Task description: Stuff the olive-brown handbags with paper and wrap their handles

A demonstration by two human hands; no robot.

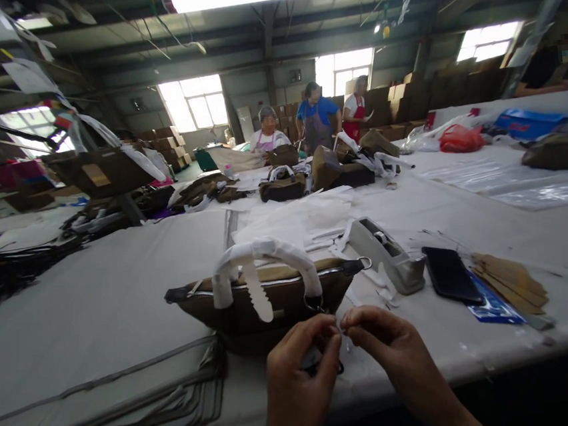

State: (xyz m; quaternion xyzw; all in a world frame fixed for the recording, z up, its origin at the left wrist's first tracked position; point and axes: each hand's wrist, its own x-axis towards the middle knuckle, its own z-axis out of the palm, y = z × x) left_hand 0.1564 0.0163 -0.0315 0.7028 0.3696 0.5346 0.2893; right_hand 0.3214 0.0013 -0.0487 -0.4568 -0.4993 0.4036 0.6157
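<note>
Close together in front of the bag, my left hand (306,365) and my right hand (384,337) both pinch at a small pale piece between their fingertips, too small to name. A brown handbag (259,319) stands upright just beyond them, its silver zipper (270,282) closed. White wrapping covers its arched handle (262,248), and a notched white strip (257,292) hangs from it. Beside my left fingertips, a metal ring and clasp (314,302) sit at the handle's base. Some dark part shows behind my left fingers, mostly hidden.
Right of the bag stand a grey tape dispenser (386,257), a black phone (451,274), a blue packet (493,300) and brown paper pieces (511,281). Folded grey sheets (106,404) lie front left. Farther back are more bags (284,185), a red plastic bag (460,138) and several people.
</note>
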